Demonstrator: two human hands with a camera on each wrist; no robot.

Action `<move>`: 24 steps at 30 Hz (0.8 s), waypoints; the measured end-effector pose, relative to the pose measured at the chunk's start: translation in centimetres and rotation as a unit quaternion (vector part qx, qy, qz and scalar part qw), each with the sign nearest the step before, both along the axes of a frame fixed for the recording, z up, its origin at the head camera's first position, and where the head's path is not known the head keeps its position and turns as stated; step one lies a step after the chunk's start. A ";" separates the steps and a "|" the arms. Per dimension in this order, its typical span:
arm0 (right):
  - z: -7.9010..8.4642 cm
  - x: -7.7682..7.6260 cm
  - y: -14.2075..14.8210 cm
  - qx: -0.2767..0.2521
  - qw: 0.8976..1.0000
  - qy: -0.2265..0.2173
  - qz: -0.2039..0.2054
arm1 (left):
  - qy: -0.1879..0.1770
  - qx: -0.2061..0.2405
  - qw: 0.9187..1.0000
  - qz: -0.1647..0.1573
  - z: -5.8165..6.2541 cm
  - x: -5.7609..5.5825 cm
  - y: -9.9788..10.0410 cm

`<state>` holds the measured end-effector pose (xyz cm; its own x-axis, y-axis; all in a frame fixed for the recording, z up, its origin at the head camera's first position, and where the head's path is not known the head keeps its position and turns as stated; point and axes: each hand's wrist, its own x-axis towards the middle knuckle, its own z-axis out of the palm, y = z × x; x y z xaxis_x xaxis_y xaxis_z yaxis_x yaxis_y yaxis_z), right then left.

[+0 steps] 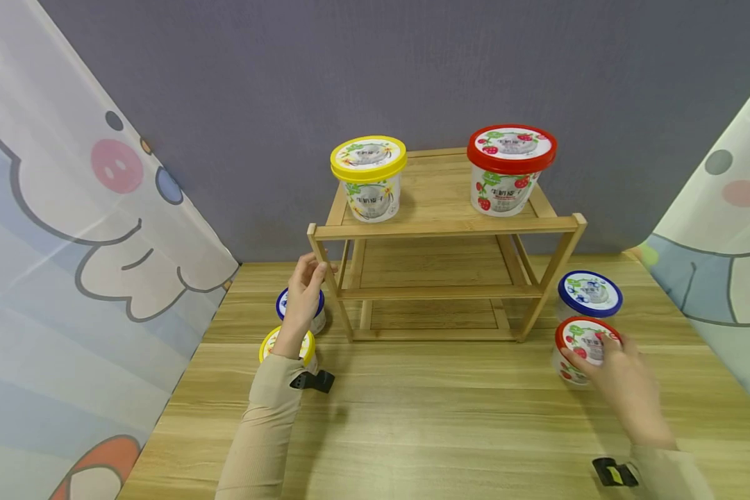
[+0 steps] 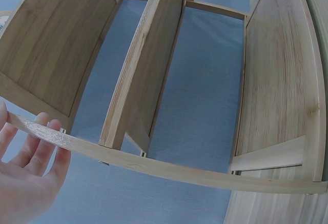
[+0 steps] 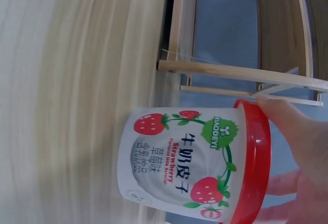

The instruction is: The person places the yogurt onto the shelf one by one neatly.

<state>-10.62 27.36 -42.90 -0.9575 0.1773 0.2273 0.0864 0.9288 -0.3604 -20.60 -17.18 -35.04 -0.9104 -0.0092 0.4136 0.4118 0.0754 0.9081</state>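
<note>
A small wooden rack [image 1: 444, 223] with several tiers stands against the wall. My left hand [image 1: 303, 288] is at its front left post, the thumb on one side and the fingers [image 2: 43, 152] on the other. On the right, my right hand [image 1: 625, 378] grips a red-lidded strawberry tub [image 1: 580, 347] by its lid. The tub is upright, close over the tabletop, its printed side [image 3: 184, 165] facing the wrist camera. Right behind it stands a blue-lidded tub [image 1: 590, 293]. Below my left hand, a second blue-lidded tub [image 1: 317, 321] and a yellow-lidded tub [image 1: 308, 355] are partly hidden by hand and forearm.
Up on the rack's top tier sit another yellow-lidded tub [image 1: 371, 179] at the left and another red-lidded tub [image 1: 509, 170] at the right. The wooden table [image 1: 450, 417] runs in front. Cartoon-printed curtains [image 1: 56, 208] hang along both sides, with a grey wall [image 1: 275, 76] behind.
</note>
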 end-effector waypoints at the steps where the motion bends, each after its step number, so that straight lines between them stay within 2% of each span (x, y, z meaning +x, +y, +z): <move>1: -0.1 0.0 -0.1 0.001 1.000 0.002 -0.006 | -0.003 0.001 1.000 0.000 0.2 0.1 0.1; 8: -1.5 -0.4 -0.1 0.014 0.998 0.005 -0.054 | -0.010 -0.008 1.000 0.005 1.4 1.0 0.6; 15: -2.4 -0.7 0.0 0.003 0.997 -0.014 -0.081 | -0.005 -0.004 1.000 0.003 0.1 0.1 0.0; 16: -2.4 -0.7 0.0 -0.001 0.997 -0.005 -0.080 | -0.002 -0.006 1.000 0.004 0.0 0.1 0.0; 20: -1.4 -0.2 -0.2 -0.053 0.997 0.045 -0.044 | 0.009 -0.007 1.000 0.007 -0.3 -0.1 -0.1; 24: -0.5 0.0 0.5 -0.100 0.988 0.111 0.049 | 0.004 0.000 1.000 -0.001 0.1 0.2 0.1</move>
